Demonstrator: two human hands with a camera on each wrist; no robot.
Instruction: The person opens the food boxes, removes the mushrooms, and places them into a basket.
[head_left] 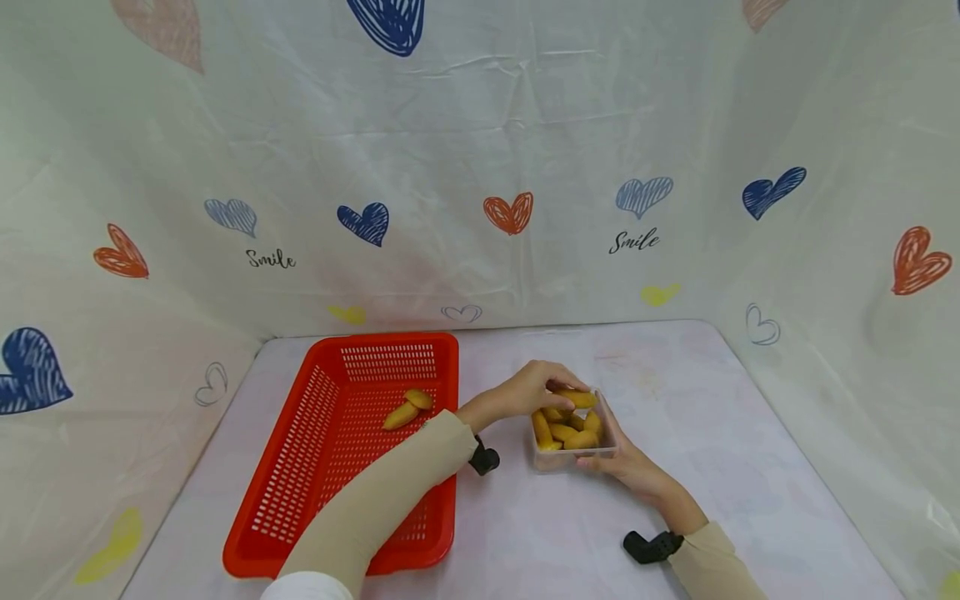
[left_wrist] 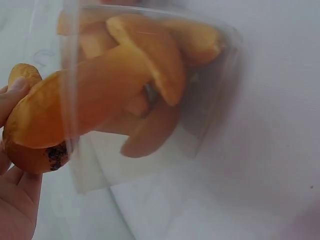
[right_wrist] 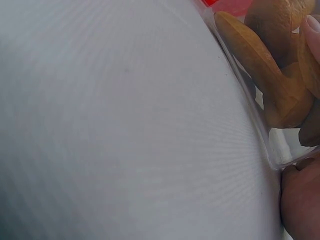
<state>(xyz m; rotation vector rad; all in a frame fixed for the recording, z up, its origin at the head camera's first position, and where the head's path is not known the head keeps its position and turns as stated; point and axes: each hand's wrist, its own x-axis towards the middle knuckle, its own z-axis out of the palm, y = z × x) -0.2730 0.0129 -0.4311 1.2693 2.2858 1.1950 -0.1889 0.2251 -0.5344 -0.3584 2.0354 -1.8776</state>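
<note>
My left hand (head_left: 534, 388) reaches over a clear plastic box (head_left: 553, 462) and grips a golden-brown bread roll (head_left: 579, 399) at its far rim. Several more rolls (head_left: 581, 440) lie heaped inside the box. My right hand (head_left: 632, 463) holds the box at its right side, with the thumb at the front corner. In the left wrist view, fingers touch rolls beyond the clear wall, and one roll (left_wrist: 32, 156) has a dark speckled patch. The right wrist view catches the box's edge, rolls (right_wrist: 260, 55) behind it and part of a hand (right_wrist: 302, 200).
A red perforated plastic basket (head_left: 455, 517) stands to the left under my left forearm, with two rolls (head_left: 402, 416) in it. The white table (head_left: 720, 417) meets a pale curtain printed with hearts (head_left: 510, 213) at the back and sides. Each wrist bears a black camera.
</note>
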